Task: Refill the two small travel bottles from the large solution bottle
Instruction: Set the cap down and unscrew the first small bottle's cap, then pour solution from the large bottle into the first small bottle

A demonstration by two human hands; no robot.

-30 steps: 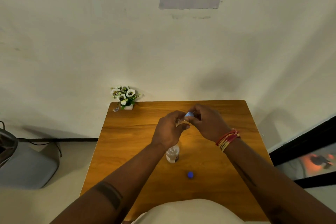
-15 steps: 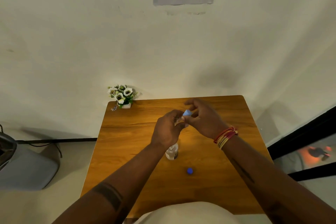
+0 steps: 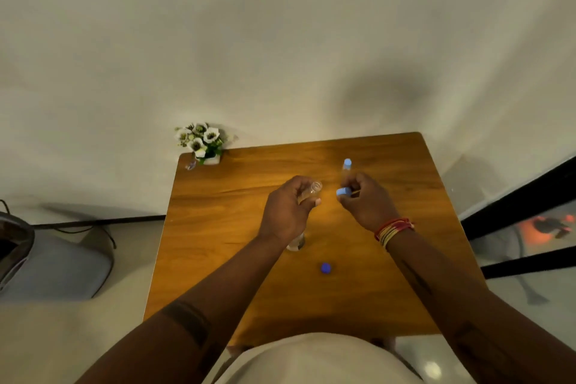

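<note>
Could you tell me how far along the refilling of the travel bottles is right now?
Early. The large bottle stands uncapped, its dark blue cap on the table. The left hand holds an open small bottle; the right hand holds its light blue cap. The second small bottle is still capped; pouring remains.

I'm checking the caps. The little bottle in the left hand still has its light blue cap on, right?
No. In the head view the small travel bottle in the left hand is open, with no cap on it. The right hand pinches the light blue cap, apart from the bottle.

Both forearms extended; left hand [image 3: 291, 209] and right hand [image 3: 363, 201] apparently pinching (fingers curled).
</note>
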